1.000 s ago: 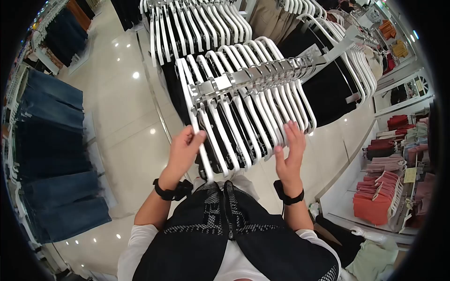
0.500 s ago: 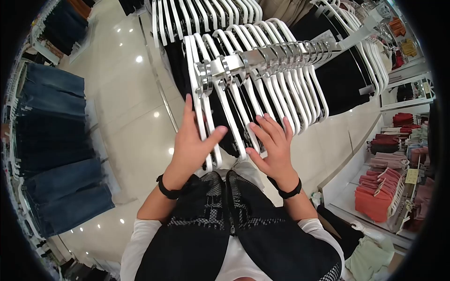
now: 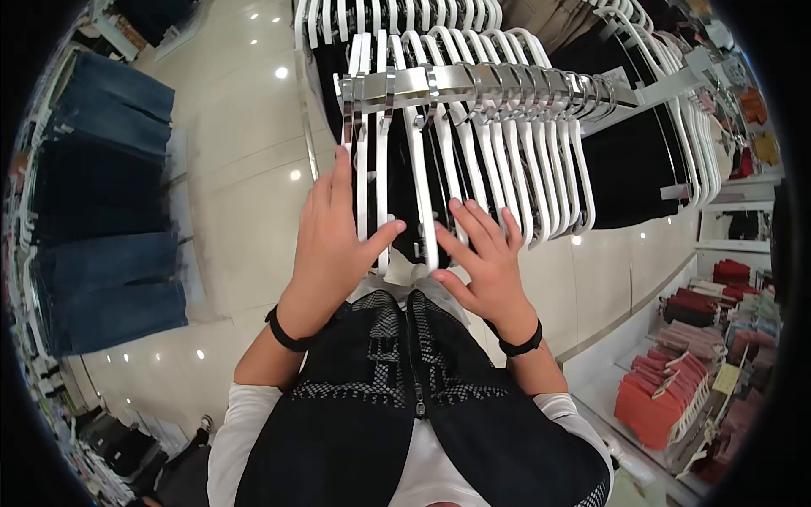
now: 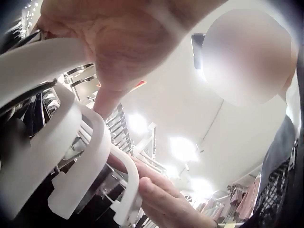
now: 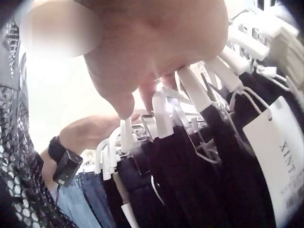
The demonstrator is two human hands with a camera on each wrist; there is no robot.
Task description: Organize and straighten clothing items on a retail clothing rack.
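White hangers [image 3: 427, 207] carrying black garments [image 3: 402, 190] hang on a metal rail [image 3: 452, 82] in front of me. My left hand [image 3: 325, 232] lies along the outer side of the leftmost hangers [image 3: 361, 203], fingers straight and thumb reaching across their near ends. A gap with black cloth separates these from the hanger beside my right hand. That right hand [image 3: 490, 275] is spread over the hangers' near ends, its thumb tip at the end of that hanger. In the right wrist view the thumb touches a white hanger [image 5: 126, 135], and a white paper tag [image 5: 280, 159] dangles from a dark garment.
Another row of white hangers [image 3: 397, 17] hangs behind, with more black garments [image 3: 634, 169] to the right. Jeans [image 3: 110, 262] hang on a rack across the aisle at left. Red folded clothes [image 3: 655, 401] fill a low display at right. Pale tiled floor [image 3: 253, 160] lies between.
My left hand has gone from gripping the outermost hanger to lying straight-fingered beside several. My right hand has moved left along the row. The left hangers now stand closer together, and the view has turned slightly.
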